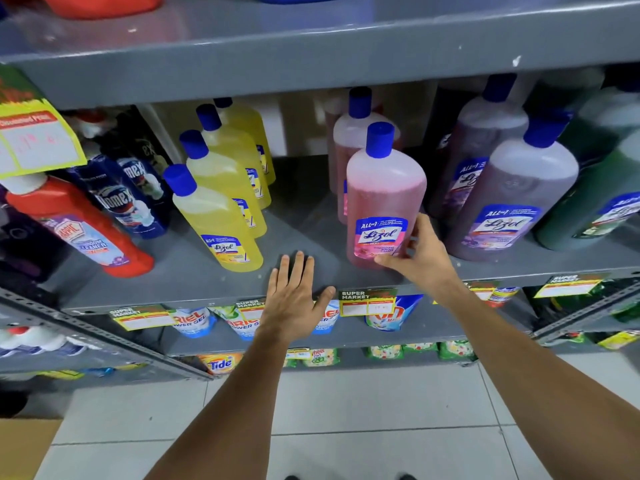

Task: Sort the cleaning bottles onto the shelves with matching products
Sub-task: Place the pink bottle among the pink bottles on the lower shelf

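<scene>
Our right hand [417, 252] is curled loosely around the lower part of the pink bottle [384, 199], thumb across the front below the label and fingers wrapped round its right side, so it has hold of the bottle without being tightly closed. Our left hand [294, 299] is spread flat and open, palm down, fingers resting on the bare front of the grey shelf [194, 282], holding nothing. It lies just left of the pink bottle and apart from it.

The pink bottle stands upright near the shelf's front edge, blue cap up, with a second pink bottle [349, 140] directly behind it. To its left, across a bare gap, a row of yellow bottles [221, 209] runs from front to back, all with blue caps. To its right stand purple bottles [509, 209], the nearest just beside our right hand, and past them green bottles [602, 202] at the frame's edge. Far left on the same shelf lean a red bottle [79, 230] and dark blue bottles [121, 202].

Yellow price tags [367, 303] hang on the shelf's front lip. Below it, detergent pouches [194, 322] fill the lower shelves.
</scene>
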### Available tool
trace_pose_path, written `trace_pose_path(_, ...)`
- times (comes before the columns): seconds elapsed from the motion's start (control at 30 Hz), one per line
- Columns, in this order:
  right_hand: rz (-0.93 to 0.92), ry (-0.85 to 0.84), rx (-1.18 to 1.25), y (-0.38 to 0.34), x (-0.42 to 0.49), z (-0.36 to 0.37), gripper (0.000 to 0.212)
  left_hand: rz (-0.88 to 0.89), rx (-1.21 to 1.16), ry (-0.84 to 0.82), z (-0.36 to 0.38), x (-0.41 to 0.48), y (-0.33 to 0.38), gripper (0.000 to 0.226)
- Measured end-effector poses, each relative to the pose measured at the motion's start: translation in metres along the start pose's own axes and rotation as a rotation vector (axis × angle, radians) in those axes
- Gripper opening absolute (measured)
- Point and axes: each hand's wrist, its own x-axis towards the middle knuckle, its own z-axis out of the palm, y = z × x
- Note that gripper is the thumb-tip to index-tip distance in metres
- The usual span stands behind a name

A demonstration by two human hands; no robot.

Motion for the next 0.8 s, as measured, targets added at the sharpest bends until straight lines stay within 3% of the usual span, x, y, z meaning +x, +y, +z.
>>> trace_pose_path(0.1, -0.014, -0.01, -0.007, 0.0, -0.001, 0.002, 0.088, -0.005, -0.013, 0.002, -0.001, 0.0, 0.0, 0.091)
trace_pose_path(0.37, -0.015, -0.095, -0.008, 0.006, 0.012, -0.009, 0.069, 0.001, -0.02, -0.002, -0.002, -0.001, 0.0, 0.094)
trace_pose_path(0.8, -0.021, -0.092, 0.016, 0.01, 0.019, -0.002, 0.074, 0.0, -0.01, 0.001, -0.001, -0.003, 0.001, 0.093)
